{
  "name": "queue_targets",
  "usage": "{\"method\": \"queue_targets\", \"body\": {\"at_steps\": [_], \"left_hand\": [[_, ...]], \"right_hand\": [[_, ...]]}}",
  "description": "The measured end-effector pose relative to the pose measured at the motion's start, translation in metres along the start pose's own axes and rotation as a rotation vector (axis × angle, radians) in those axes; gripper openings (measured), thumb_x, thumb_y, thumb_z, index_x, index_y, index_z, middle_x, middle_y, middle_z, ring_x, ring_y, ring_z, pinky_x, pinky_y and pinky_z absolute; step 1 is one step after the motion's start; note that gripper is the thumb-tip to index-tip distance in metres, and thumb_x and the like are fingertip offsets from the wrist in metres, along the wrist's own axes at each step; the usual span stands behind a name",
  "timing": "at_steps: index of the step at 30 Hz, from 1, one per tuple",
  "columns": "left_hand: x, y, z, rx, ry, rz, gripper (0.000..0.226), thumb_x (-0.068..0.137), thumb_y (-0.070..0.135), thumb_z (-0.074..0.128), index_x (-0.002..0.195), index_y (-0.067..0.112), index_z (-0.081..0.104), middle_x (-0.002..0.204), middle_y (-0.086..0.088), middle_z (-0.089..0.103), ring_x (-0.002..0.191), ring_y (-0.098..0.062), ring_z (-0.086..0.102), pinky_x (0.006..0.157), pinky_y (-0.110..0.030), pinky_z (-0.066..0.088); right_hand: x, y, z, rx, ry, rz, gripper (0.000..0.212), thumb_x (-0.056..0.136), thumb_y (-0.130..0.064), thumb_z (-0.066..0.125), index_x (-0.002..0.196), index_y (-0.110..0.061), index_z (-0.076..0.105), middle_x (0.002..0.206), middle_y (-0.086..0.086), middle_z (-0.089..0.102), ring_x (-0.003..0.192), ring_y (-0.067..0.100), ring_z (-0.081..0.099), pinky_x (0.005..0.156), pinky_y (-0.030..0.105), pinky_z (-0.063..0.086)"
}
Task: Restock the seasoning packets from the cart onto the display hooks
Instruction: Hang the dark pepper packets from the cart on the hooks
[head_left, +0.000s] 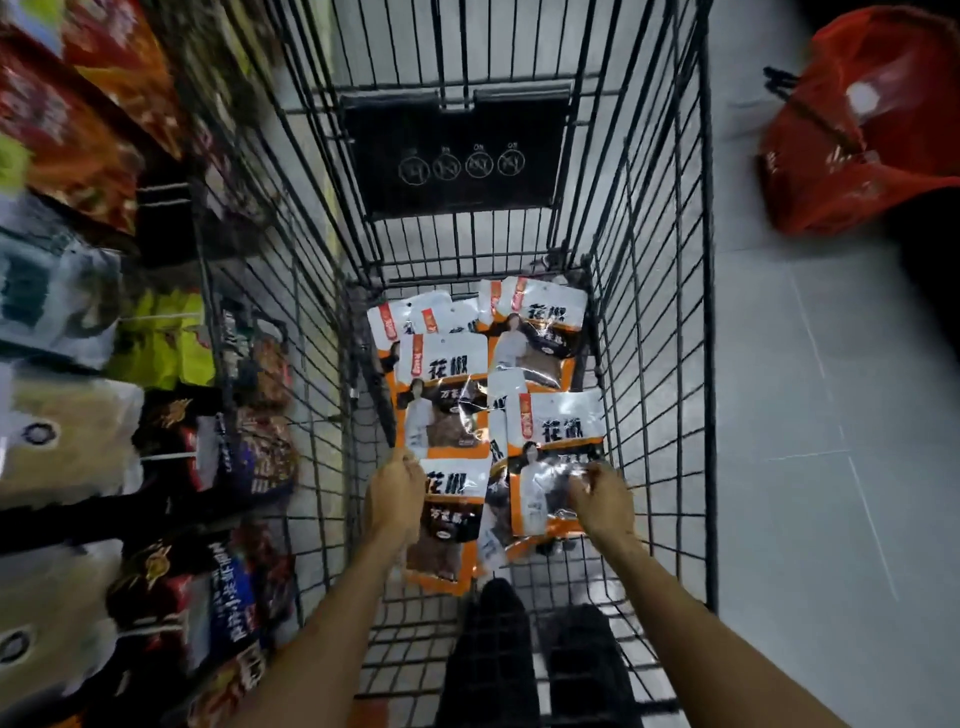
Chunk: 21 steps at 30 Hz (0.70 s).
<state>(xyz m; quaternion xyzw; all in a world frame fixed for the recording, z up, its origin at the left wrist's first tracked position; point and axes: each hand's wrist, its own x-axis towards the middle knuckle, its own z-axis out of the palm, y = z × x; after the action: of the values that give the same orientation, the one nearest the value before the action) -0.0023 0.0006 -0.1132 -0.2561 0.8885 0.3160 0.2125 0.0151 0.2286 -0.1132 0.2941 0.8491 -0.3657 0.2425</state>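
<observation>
Several white-and-orange seasoning packets with black characters lie on the floor of a black wire cart. My left hand reaches down into the cart and grips the upper left corner of a near packet. My right hand pinches the clear window of the packet at the right. Both forearms come in from the bottom of the view. The display hooks themselves are blurred among hanging goods at the left.
Rows of hanging snack and seasoning bags fill the left side, blurred. A folded black child-seat flap hangs at the cart's far end. A red bag lies on the pale tiled floor at the upper right.
</observation>
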Motion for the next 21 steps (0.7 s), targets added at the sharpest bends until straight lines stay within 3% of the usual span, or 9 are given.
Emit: {"method": "queue_targets", "body": {"at_steps": [4,8,14,18,21], "left_hand": [[0.041,-0.011,0.020,0.017,-0.026,-0.053,0.026,0.096,0.011,0.046,0.105,-0.011,0.058,0.101,-0.030,0.062,0.094,-0.038,0.059,0.077,-0.040,0.045],[0.065,-0.015,0.037,0.030,0.012,-0.063,0.038,0.095,0.015,0.052,0.125,-0.010,0.049,0.125,-0.030,0.051,0.116,-0.040,0.049,0.091,-0.042,0.041],[0.070,-0.016,0.059,0.014,0.018,-0.115,0.063,0.087,0.020,0.066,0.138,0.002,0.034,0.136,-0.022,0.031,0.122,-0.037,0.038,0.098,-0.047,0.041],[0.065,-0.021,0.063,0.031,0.078,-0.061,0.048,0.087,0.019,0.065,0.126,0.001,0.045,0.130,-0.020,0.038,0.119,-0.035,0.041,0.094,-0.044,0.044],[0.078,-0.009,0.059,-0.043,0.166,-0.067,0.054,0.088,0.026,0.064,0.132,0.002,0.044,0.126,-0.019,0.045,0.114,-0.033,0.047,0.085,-0.037,0.046]], "right_hand": [[0.031,0.010,0.020,-0.139,-0.021,0.110,0.027,0.089,-0.019,0.062,0.111,-0.003,0.058,0.113,0.011,0.061,0.093,0.018,0.059,0.076,0.024,0.050],[0.042,0.014,0.040,-0.329,0.065,0.147,0.057,0.087,-0.036,0.064,0.127,-0.001,0.043,0.132,0.017,0.044,0.124,0.029,0.042,0.101,0.037,0.043],[0.036,0.014,0.059,-0.320,0.179,0.119,0.061,0.084,-0.038,0.067,0.129,-0.007,0.041,0.130,0.016,0.042,0.119,0.028,0.044,0.095,0.037,0.044],[0.035,0.014,0.057,-0.269,0.201,0.149,0.064,0.081,-0.039,0.071,0.130,-0.010,0.042,0.135,0.016,0.040,0.125,0.031,0.041,0.098,0.040,0.043],[0.037,0.014,0.057,-0.205,0.188,0.150,0.065,0.080,-0.038,0.072,0.130,-0.010,0.041,0.133,0.015,0.042,0.125,0.030,0.041,0.100,0.042,0.041]]}}
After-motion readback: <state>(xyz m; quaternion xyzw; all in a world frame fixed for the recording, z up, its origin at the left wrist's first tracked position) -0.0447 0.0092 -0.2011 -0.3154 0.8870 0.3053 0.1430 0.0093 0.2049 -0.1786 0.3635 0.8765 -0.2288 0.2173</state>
